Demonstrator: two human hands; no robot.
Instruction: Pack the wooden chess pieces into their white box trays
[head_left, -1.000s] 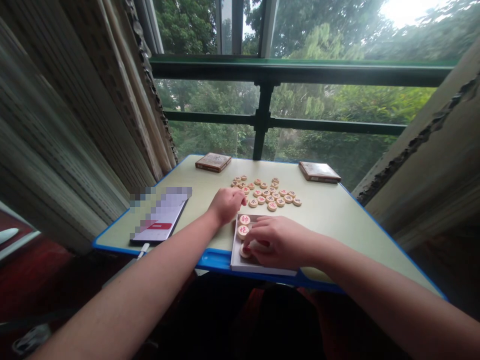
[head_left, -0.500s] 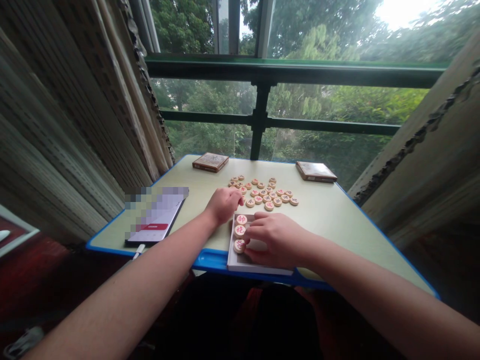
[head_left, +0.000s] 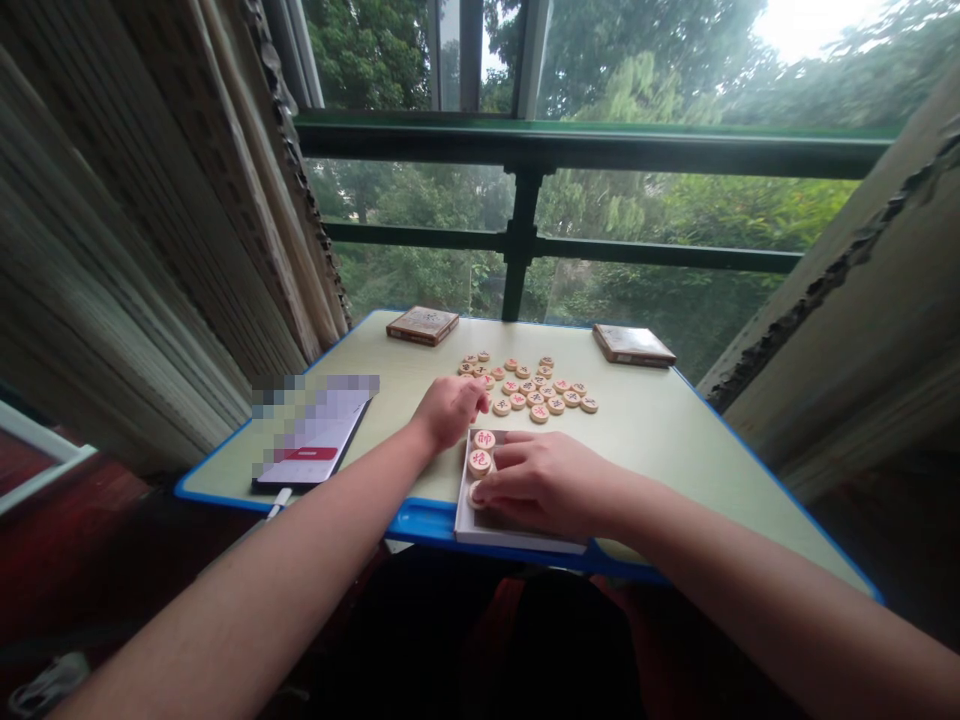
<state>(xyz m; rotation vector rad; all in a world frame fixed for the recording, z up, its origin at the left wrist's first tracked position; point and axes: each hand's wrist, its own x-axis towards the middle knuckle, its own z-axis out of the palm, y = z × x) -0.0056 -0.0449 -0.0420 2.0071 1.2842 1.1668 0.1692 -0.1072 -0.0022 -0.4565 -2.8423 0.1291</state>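
Note:
A shallow open box (head_left: 466, 522) lies at the table's near edge, with a column of round Chinese chess pieces along its left side. Two of them, the top piece (head_left: 485, 439) and the middle piece (head_left: 480, 462), show red characters. My right hand (head_left: 546, 484) reaches over the box, its fingertips on the lowest Chinese chess piece (head_left: 473, 494) and mostly covering it. My left hand (head_left: 451, 408) is closed, fingers curled down just beyond the box at the left edge of the loose Chinese chess pieces (head_left: 539, 412). Whatever its fingertips hold is hidden.
Two flat brown boxes stand at the back, a left one (head_left: 422, 326) and a right one (head_left: 634, 345). A tablet (head_left: 315, 455) with a white cable (head_left: 280, 502) lies on the left. The table (head_left: 675, 470) has a blue rim and faces a window railing.
My right hand's fingers have moved onto the lowest piece in the box, hiding its character. My left hand stays almost in place.

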